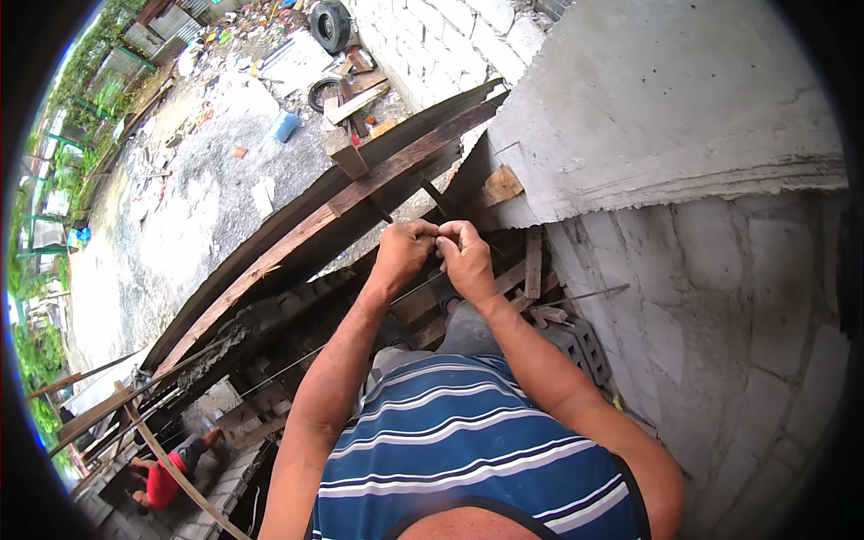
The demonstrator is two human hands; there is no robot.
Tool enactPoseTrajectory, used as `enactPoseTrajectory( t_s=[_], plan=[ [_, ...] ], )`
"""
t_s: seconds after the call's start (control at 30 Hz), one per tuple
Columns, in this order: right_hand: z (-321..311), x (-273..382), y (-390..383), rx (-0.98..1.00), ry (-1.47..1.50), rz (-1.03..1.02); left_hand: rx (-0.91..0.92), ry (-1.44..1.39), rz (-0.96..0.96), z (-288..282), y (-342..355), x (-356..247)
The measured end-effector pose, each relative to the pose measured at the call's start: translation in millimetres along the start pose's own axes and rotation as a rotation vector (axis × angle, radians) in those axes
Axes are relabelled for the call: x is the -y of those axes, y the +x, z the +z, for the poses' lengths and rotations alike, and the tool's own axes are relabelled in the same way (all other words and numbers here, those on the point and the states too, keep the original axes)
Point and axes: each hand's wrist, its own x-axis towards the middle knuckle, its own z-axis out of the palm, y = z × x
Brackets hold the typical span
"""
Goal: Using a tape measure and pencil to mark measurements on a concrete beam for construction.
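Note:
My left hand (403, 255) and my right hand (467, 264) meet in front of my body, fingertips touching. Both are closed in a pinch. Whatever lies between the fingers is too small to make out. Just beyond them runs a long wooden beam (310, 223), along a dark sheet edge (236, 261). Two short dark bars stick out near my hands, the closer one (434, 195) just above my right fingers. To the right of my hands, a short upright wooden piece (533, 263) stands under the concrete slab.
A rough-edged concrete slab (666, 99) overhangs a block wall (693, 297) on my right. Hollow blocks (576, 349) sit by my right leg. At lower left, below, a person in red (164, 481) works among planks. Rubble ground (193, 180) and a tire (330, 25) lie beyond the beam.

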Motion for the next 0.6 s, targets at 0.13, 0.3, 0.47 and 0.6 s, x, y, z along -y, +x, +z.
enactPoseTrajectory(
  t_s=[0.13,0.3,0.47,0.6],
  plan=[
    [5.6,-1.7,-0.7,0.036,-0.116,-0.089,-0.002,0.042,-0.016,-6.5,-5.4,1.6],
    [-3.5,4.9,6.8,0.174,0.482,0.405,0.062,-0.541,-0.266,-19.7,-17.9,6.8],
    [-2.8,7.1,10.6,0.173,0.744,0.427,0.003,-0.469,-0.165,-15.8,-24.2,5.0],
    [3.7,4.6,10.3,0.156,0.755,0.394,-0.076,-0.064,0.031,-17.4,-23.5,0.6]
  ],
)
